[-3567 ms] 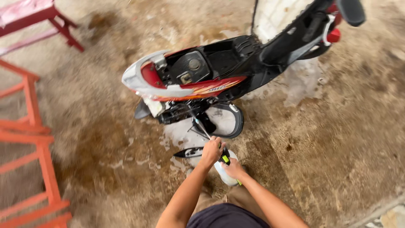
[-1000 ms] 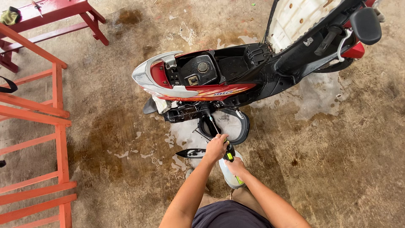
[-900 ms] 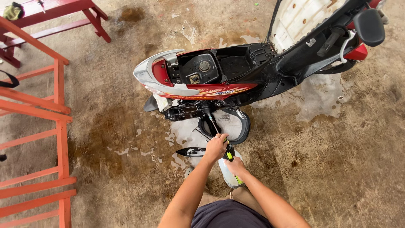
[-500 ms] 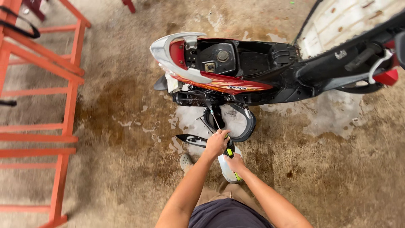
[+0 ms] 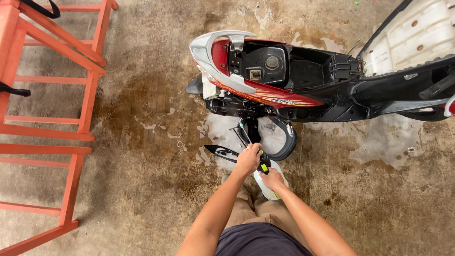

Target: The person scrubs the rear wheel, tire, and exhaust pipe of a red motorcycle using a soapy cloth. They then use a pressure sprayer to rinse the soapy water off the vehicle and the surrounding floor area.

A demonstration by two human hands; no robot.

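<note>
Both hands meet low in the middle of the view, just in front of the person's knees. Left hand (image 5: 247,160) is closed round the top of a dark tool with a yellow-green patch (image 5: 263,166), which looks like a screwdriver or spray trigger, though it is too small to tell which. Right hand (image 5: 272,179) grips just below, resting against a white bottle (image 5: 270,182) that stands on the floor beside the knees. The two hands touch or nearly touch, clamped on the same small assembly.

Compared with a second ago, the hands and tool sit in the same grip and the same place relative to the body; nothing between them has visibly turned or come apart. That suggests the work on the tool is slow, or held mid-effort, not finished.

What has changed is the viewpoint. The head has swung left and forward, so the scooter (image 5: 303,90) now fills the upper right, with its open seat bay (image 5: 279,64) nearer the centre and its raised seat (image 5: 412,38) cut by the edge. A black panel (image 5: 222,152) lies on the floor just left of the hands, as before. The orange frame (image 5: 52,123) now takes the whole left side, where earlier only part of it showed. The stained concrete floor (image 5: 142,199) is wet below the scooter.
</note>
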